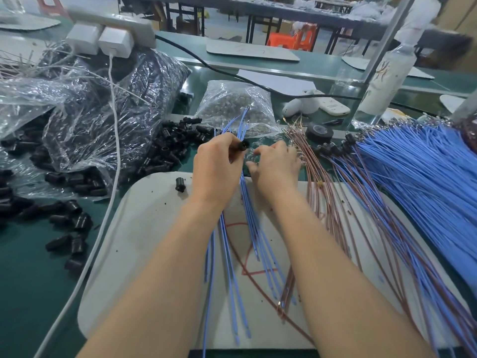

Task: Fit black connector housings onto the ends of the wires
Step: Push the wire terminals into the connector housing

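Note:
My left hand (pixel 218 166) grips a black connector housing (pixel 242 145) together with a small bundle of blue wires (pixel 233 254) that run back over the white mat (pixel 144 244). Their bare ends stick up past my fingers. My right hand (pixel 275 165) sits just to the right, fingers curled down over small clear parts on the table; whether it holds anything is hidden. A lone black housing (pixel 180 185) stands on the mat's far left corner. Loose black housings (pixel 165 151) lie heaped to the left.
A clear bag of black housings (pixel 103 112) and a bag of clear parts (pixel 232 104) lie behind. Brown wires (pixel 325 202) and a big fan of blue wires (pixel 418 171) cover the right. A tape roll (pixel 319 132), a bottle (pixel 384 76) and a white cable (pixel 111 177) are nearby.

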Motion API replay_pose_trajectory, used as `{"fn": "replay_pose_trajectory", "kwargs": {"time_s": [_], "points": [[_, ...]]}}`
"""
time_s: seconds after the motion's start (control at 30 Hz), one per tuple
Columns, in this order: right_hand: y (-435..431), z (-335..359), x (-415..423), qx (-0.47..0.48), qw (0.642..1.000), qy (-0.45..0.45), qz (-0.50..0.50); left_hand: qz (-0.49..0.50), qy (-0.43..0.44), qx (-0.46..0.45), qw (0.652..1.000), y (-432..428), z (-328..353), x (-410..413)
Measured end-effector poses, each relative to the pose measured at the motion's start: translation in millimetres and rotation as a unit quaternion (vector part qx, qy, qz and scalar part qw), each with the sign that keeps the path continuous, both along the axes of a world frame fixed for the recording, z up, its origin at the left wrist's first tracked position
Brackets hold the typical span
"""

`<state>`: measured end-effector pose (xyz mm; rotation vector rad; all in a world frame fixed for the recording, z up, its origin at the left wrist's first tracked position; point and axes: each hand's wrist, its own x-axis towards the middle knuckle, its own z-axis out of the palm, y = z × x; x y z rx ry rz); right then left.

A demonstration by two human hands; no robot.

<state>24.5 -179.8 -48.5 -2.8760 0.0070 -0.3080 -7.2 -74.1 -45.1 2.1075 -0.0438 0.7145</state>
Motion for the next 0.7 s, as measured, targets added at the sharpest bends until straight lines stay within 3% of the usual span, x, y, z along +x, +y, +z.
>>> {"fn": "replay_pose_trajectory", "kwargs": {"time_s": [0.23, 0.33, 0.43, 0.5, 0.6, 0.7], "points": [[6.3, -2.7, 3.7, 0.015, 0.998, -0.052, 0.023, -0.010, 0.002, 0.004, 1.000, -1.6, 0.5, -0.3], [-2.2, 6.4, -1.6, 0.170, 0.981, -0.080, 0.044, -0.016, 0.004, 0.008, 1.000, -0.9, 0.5, -0.8], [-17.4, 21.3, -13.4, 0.372, 0.919, -0.095, 0.092, -0.023, 0.008, 0.009, 1.000, -2.3, 0.3, -1.1], [-25.7, 28.3, -23.3, 0.458, 0.875, -0.095, 0.122, -0.026, 0.006, 0.011, 1.000, -3.7, 0.2, -1.2], [-30.3, 30.5, -33.3, 0.484, 0.856, -0.102, 0.146, -0.032, 0.002, 0.026, 0.999, -4.7, -0.6, -1.0], [-27.5, 28.4, -38.0, 0.448, 0.875, -0.111, 0.145, -0.038, 0.005, 0.038, 0.999, -6.5, -1.0, -1.3]]}}
